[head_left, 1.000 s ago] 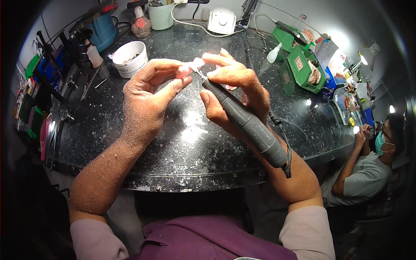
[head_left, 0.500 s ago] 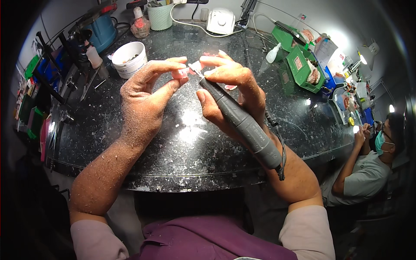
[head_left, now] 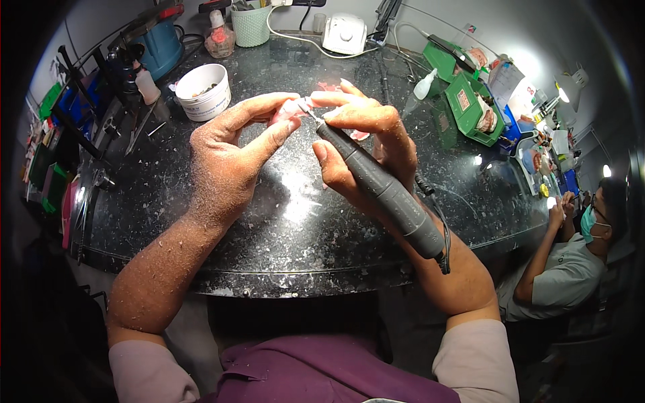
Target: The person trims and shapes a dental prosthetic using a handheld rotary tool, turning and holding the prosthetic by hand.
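My left hand, dusted with pale shavings up the forearm, pinches a small pink denture piece between thumb and fingers. In my right hand is a black rotary handpiece, gripped like a pen, its cord trailing from the back end. The thin metal bur at its tip meets the pink piece, or comes very near it. Fingertips of the right hand reach the far side of the piece. My fingers cover much of its shape. Pink scraps lie on the table behind the right hand.
A white tub stands left on the speckled black table. At the back are a woven cup and a white control box. Green trays with dental models line the right. A masked person sits at far right.
The handpiece and my right hand have shifted slightly right and down. My left hand has tilted the pink piece and moved a little right.
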Tool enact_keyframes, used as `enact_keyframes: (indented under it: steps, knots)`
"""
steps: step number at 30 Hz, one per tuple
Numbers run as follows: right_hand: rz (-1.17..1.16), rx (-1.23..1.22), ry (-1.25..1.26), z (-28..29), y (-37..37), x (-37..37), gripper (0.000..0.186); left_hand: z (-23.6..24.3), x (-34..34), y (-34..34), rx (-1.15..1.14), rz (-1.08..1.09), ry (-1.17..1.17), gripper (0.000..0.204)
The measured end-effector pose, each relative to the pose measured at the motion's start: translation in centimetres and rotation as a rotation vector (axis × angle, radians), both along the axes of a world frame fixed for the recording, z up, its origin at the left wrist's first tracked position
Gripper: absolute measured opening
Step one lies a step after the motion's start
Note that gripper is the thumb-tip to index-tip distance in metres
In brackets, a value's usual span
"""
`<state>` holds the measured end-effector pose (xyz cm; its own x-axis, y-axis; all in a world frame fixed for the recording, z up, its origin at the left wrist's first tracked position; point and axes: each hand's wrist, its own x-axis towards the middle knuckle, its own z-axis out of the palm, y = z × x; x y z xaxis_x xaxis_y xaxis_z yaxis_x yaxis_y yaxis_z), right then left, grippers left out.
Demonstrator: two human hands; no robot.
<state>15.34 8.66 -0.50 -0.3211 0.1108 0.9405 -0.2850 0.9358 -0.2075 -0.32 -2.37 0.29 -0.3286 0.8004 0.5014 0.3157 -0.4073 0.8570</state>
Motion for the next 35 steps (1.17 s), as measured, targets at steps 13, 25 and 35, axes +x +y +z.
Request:
enact_keyframes:
  steps: [13,25,35]
  knots:
    - [0.029,-0.012,-0.021,-0.15,0.05,-0.13,0.036,0.11,0.15,-0.08,-0.014,0.008,-0.001,0.029]
    - [0.013,0.042,-0.088,0.24,-0.39,0.34,0.038,0.05,0.30,-0.13,-0.028,-0.029,-0.067,0.030]
    - [0.004,-0.011,-0.033,-0.26,-0.41,-0.25,0.038,-0.35,-0.09,-0.11,0.026,-0.064,-0.044,0.049]
